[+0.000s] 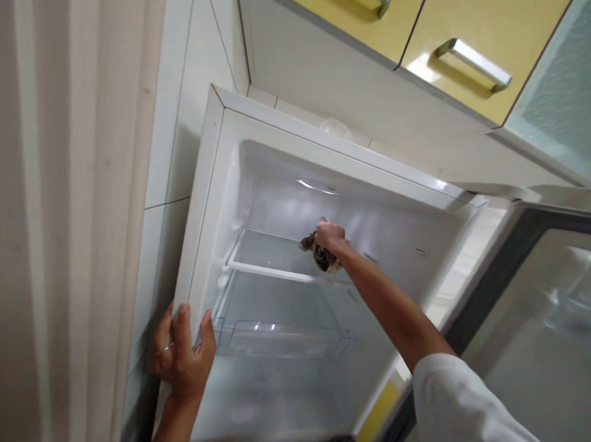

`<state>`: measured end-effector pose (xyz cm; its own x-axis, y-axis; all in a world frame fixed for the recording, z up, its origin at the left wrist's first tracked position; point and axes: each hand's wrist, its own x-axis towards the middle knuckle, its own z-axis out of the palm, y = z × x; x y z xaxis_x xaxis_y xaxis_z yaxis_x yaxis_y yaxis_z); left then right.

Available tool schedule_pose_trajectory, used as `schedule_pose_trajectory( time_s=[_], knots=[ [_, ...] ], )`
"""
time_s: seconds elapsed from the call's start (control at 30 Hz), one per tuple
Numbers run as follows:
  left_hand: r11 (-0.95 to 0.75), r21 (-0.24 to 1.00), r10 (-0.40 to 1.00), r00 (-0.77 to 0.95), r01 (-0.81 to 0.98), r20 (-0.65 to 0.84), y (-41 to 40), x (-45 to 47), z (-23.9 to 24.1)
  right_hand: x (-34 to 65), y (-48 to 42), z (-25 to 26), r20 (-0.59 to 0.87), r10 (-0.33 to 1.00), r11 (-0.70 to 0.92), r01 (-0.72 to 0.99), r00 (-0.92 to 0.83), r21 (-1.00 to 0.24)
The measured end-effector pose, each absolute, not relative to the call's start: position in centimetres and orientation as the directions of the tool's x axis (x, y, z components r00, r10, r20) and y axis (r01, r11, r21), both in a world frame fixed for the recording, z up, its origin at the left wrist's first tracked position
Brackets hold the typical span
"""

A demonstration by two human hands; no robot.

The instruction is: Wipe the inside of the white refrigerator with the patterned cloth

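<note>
A crumpled dark cloth (318,252) with paler patches is bunched in the right hand (331,234), whose fingers are closed on it. Both are inside the open fridge (201,195), over the upper shelf (268,249), toward its right part; whether the cloth touches the shelf or the back wall, I cannot tell. A bright strip (316,187) shows above them, near the ceiling of the compartment. Below is the lower shelf (275,298), with a clear plastic tray (278,343) at its front.

The left hand (181,357), wearing a ring (167,348), is on the fridge's left front edge, fingers parted and bent against it. The right arm reaches in from a white sleeve (464,405), beside the door (534,329), which stands open at right with a dark gasket (495,280). Yellow cupboards (527,42) with metal handles hang above; white tiles (172,153) line the left, next to a beige ridged surface (76,207).
</note>
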<state>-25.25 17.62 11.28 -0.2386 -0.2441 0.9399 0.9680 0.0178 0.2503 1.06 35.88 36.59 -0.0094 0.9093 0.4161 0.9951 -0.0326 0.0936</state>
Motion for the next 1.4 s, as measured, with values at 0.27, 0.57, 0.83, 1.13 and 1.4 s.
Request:
schedule_pose_trajectory(
  time_s=[0.27, 0.57, 0.83, 1.13, 1.4],
  knots=[
    [-0.076, 0.381, -0.110, -0.388, 0.921, 0.915, 18.4, -25.7, 9.9, -2.0, 29.5, 34.4, 0.502, 0.828, 0.170, 0.965, -0.249, 0.198],
    [-0.162, 0.354, -0.067, -0.369, 0.921, 0.927, 17.6, -25.9, 10.8, 1.8, 30.9, 36.4, 0.577, 0.817, -0.114, 0.984, 0.015, 0.136],
    [-0.070, 0.372, -0.070, -0.377, 0.925, 0.924, 18.0, -26.1, 10.0, 6.4, 35.4, 35.5, 0.382, 0.908, -0.245, 0.958, 0.174, 0.147],
    [0.079, 0.183, -0.172, -0.168, 0.980, 0.971, 17.2, -25.9, 10.8, 6.5, 42.4, 35.3, 0.302, 0.945, -0.185, 0.967, 0.127, 0.172],
    [0.112, 0.135, -0.179, -0.114, 0.984, 0.977, 17.0, -26.0, 10.8, 5.3, 47.6, 35.7, 0.203, 0.965, -0.187, 0.979, 0.168, 0.082]
  ],
)
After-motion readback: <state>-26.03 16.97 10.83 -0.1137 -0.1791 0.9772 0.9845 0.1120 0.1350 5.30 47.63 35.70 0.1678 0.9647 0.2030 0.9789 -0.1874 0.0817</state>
